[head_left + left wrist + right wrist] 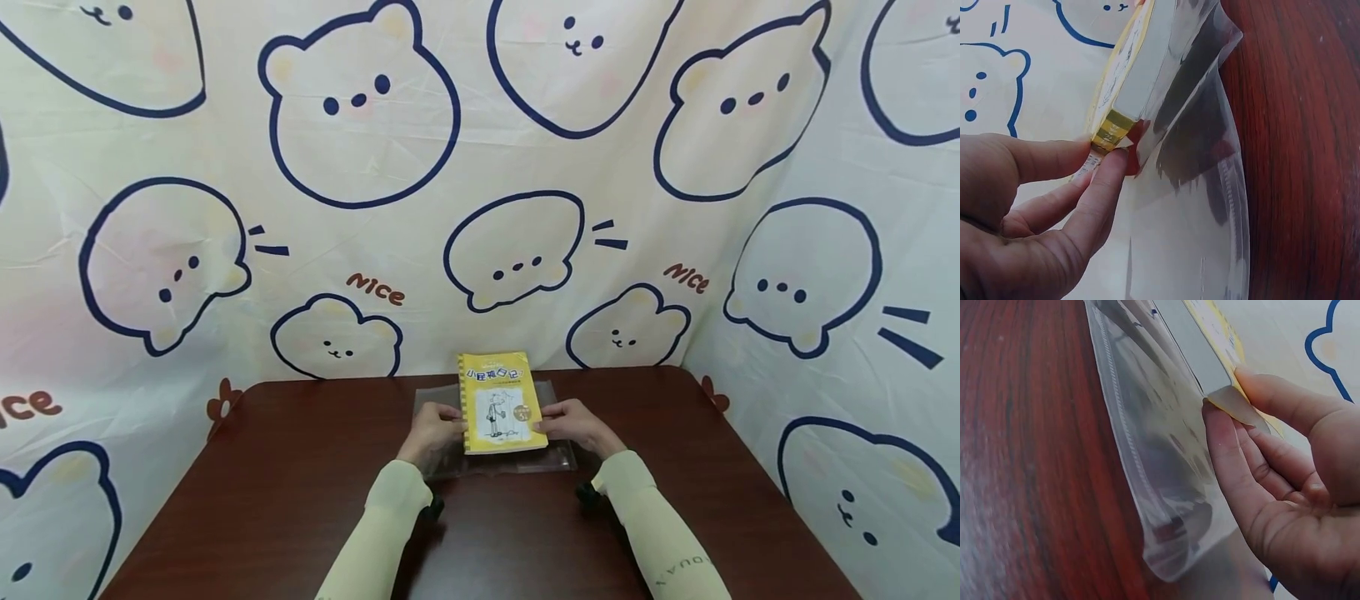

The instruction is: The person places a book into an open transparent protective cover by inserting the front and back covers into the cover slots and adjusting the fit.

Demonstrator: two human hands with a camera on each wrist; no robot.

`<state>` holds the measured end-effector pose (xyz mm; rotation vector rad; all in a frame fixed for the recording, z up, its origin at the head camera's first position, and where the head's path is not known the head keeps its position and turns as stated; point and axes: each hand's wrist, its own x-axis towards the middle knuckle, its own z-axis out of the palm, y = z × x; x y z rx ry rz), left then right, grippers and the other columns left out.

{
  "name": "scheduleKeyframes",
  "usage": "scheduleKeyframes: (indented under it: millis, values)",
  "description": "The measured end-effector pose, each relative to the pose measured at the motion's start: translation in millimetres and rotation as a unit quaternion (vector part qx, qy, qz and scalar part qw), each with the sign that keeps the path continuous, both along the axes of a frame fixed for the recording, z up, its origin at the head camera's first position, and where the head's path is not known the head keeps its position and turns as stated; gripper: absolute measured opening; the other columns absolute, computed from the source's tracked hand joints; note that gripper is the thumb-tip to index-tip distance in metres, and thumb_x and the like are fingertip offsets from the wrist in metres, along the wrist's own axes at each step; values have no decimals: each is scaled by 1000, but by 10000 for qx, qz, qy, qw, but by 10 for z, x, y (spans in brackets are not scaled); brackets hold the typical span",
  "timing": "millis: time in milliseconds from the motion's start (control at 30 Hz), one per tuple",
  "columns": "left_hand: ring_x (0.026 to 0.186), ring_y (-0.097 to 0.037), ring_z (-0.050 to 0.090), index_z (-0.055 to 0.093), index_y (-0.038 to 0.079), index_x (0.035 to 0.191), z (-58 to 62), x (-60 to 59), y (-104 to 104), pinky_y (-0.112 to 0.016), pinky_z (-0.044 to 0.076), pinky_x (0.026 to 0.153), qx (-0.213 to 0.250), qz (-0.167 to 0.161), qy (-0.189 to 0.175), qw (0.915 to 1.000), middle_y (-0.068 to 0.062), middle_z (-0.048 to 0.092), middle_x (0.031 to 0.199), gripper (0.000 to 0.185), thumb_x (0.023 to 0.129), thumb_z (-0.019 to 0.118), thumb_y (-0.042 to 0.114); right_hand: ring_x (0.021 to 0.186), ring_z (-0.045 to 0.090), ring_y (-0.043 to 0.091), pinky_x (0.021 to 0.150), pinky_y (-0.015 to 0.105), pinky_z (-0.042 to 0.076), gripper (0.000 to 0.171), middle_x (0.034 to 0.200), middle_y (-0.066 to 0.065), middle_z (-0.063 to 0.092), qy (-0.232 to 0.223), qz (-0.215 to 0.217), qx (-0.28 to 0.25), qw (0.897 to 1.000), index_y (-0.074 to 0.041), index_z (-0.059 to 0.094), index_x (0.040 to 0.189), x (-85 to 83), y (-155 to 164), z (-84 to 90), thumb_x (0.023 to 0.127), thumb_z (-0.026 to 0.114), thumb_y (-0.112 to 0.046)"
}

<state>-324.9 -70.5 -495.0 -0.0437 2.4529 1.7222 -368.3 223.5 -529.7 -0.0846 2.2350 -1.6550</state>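
A yellow paperback book with a cartoon figure on its cover is held between both hands, tilted up over a clear plastic zip bag. My left hand pinches the spine side, thumb on the cover and fingers behind. On the opposite edge my right hand pinches the book the same way. In the left wrist view the book's end stands just off the bag. From the right wrist, the bag's zip strip runs alongside the page edges. The book covers the bag's middle.
The dark reddish-brown table reaches back to a fabric backdrop printed with bear outlines. More of that fabric hangs at the left and right sides. Both forearms wear pale sleeves.
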Motion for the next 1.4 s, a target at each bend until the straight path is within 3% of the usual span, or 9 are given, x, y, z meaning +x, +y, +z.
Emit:
scheduleKeyframes:
  millis: [500,667,1133,1400]
  values:
    - [89,-26,73,66,-10,113,-93,17,133,-42,61,81,109,-69,29,9999,-23,67,109,24,93,70,3,93,74,24,84,38,61,54,109,15,75,-108,-89,317,9994,6,64,132,63,157,69,87,82,-17]
    - [88,-25,73,67,-8,114,-122,29,203,-41,61,80,-25,-53,-8,10000,-20,68,108,24,94,70,5,93,74,24,84,38,61,55,110,15,75,-144,-168,368,9991,6,63,133,96,212,54,87,82,-18]
    - [87,-28,74,63,-14,110,-206,44,372,-40,61,77,318,-125,93,9994,-24,67,105,21,92,69,-4,90,74,23,84,38,61,57,107,15,76,-178,-253,531,9981,6,65,130,155,358,0,85,85,-21]
    - [85,-30,74,64,-15,106,-218,23,380,-40,62,75,126,-144,136,9997,-24,65,102,19,91,70,-4,91,74,24,83,38,61,53,107,16,76,-183,-157,560,9981,5,67,127,150,361,12,85,85,-22]
